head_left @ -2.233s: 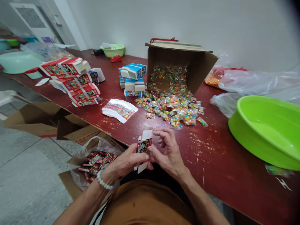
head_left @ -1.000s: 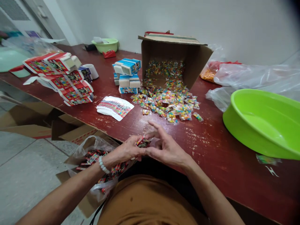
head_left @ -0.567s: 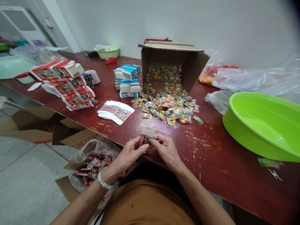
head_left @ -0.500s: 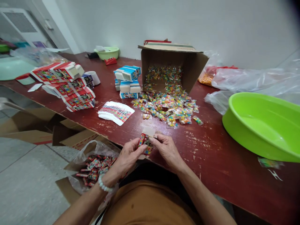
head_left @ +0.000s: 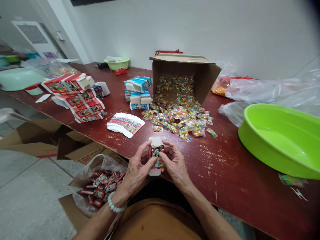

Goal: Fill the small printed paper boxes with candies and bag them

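Note:
Between my hands, near the table's front edge, is a small red printed candy box [head_left: 156, 154] with white end flaps sticking out at top and bottom. My left hand [head_left: 138, 166] grips its left side, thumb across the printed front. From the right, my right hand [head_left: 176, 163] holds it too, thumb on the front and fingers curled at the edge. Just beyond lies a fanned stack of flat printed cartons [head_left: 125, 124]. Behind and to the right, small clear packets of colourful candy [head_left: 180, 116] spill from a cardboard box [head_left: 212, 80] lying on its side.
Bundles of red cartons [head_left: 72, 85] and blue cartons [head_left: 138, 85] stand on the red table [head_left: 212, 163]. At right sits a big green basin [head_left: 265, 146] beside plastic bags [head_left: 262, 88]. Below the left edge, a lined carton holds filled red packs [head_left: 102, 185].
The candy box has turned from tilted to upright, its printed front now facing me. My right hand has shifted lower along its side. The view has tilted slightly upward.

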`<state>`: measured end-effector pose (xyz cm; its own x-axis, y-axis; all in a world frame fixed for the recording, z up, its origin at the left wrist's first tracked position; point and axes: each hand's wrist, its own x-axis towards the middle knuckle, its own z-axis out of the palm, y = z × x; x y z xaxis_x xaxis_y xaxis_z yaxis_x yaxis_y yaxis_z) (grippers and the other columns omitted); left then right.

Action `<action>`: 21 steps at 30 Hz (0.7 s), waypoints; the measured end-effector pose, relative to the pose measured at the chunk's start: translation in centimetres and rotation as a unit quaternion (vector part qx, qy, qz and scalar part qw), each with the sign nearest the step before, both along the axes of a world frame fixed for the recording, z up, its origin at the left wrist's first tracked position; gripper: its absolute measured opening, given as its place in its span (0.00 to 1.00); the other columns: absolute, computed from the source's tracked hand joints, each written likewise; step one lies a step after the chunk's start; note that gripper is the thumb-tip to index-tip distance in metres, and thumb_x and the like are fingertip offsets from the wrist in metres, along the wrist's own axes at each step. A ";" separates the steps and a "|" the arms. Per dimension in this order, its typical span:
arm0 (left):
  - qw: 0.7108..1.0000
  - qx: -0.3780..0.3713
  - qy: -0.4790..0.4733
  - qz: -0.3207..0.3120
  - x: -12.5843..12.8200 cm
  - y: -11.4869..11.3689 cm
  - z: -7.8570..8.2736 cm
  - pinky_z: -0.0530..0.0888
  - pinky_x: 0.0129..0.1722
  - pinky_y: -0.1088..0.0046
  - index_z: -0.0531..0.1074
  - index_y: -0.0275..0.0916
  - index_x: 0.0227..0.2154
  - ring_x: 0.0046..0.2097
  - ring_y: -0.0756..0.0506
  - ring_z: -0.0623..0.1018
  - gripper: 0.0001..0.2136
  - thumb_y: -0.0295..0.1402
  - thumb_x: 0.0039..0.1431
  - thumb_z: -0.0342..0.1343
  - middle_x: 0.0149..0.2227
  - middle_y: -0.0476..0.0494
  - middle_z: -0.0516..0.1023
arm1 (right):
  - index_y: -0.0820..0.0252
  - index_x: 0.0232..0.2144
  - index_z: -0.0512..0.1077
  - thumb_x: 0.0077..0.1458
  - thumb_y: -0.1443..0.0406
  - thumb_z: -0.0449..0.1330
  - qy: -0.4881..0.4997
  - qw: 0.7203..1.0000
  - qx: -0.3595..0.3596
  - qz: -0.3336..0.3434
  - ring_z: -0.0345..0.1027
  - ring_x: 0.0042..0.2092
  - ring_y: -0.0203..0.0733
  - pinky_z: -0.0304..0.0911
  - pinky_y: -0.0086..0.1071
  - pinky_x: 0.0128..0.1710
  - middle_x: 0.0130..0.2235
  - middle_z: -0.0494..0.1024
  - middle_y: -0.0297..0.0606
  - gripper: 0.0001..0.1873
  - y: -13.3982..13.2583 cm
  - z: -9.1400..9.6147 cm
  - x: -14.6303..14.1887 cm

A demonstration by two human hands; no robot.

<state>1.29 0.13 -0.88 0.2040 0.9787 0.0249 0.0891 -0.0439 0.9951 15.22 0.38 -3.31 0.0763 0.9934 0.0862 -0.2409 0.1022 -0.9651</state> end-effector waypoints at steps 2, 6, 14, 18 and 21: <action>1.000 -0.011 -0.004 -0.004 -0.1 0.2 0.1 0.73 0.40 0.73 0.65 0.44 0.52 0.40 0.46 0.77 0.19 0.36 0.58 0.58 0.40 0.47 0.77 | 0.55 0.48 0.68 0.53 0.62 0.62 -0.006 1.000 0.001 0.017 0.71 0.41 0.41 0.66 0.35 0.42 0.41 0.77 0.38 0.19 0.0 -0.4 0.4; 0.997 -0.059 -0.043 -0.036 -0.2 0.7 0.3 0.72 0.39 0.74 0.70 0.40 0.42 0.39 0.47 0.76 0.11 0.37 0.58 0.58 0.38 0.47 0.77 | 0.59 0.38 0.73 0.54 0.58 0.62 -0.029 0.997 -0.039 0.053 0.68 0.36 0.38 0.64 0.33 0.38 0.36 0.76 0.36 0.12 0.2 -0.3 1.6; 1.000 -0.023 -0.011 0.004 -0.2 1.0 0.4 0.71 0.39 0.75 0.73 0.38 0.34 0.36 0.48 0.74 0.08 0.38 0.59 0.57 0.35 0.48 0.76 | 0.60 0.36 0.74 0.42 0.59 0.71 0.005 0.996 -0.078 0.045 0.68 0.31 0.36 0.63 0.31 0.35 0.29 0.75 0.31 0.19 1.3 0.8 1.8; 0.993 -0.053 -0.090 0.047 0.1 0.9 0.3 0.72 0.38 0.76 0.67 0.41 0.42 0.37 0.49 0.76 0.16 0.38 0.53 0.63 0.35 0.50 0.77 | 0.60 0.34 0.76 0.45 0.59 0.69 -0.043 0.995 -0.051 0.081 0.68 0.32 0.38 0.63 0.32 0.35 0.30 0.76 0.33 0.14 1.6 0.9 1.6; 0.971 -0.152 -0.182 0.026 0.2 0.6 0.2 0.73 0.33 0.75 0.62 0.42 0.47 0.33 0.49 0.78 0.23 0.41 0.52 0.64 0.35 0.50 0.78 | 0.60 0.28 0.76 0.49 0.60 0.66 -0.077 0.995 -0.016 0.068 0.69 0.33 0.39 0.63 0.33 0.36 0.31 0.77 0.36 0.08 1.5 0.7 1.7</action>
<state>1.45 0.75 -0.69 0.1851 0.9609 -0.2059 -0.2773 0.2521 0.9271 16.92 1.91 -2.59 -0.0708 0.9959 0.0556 -0.0999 0.0484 -0.9938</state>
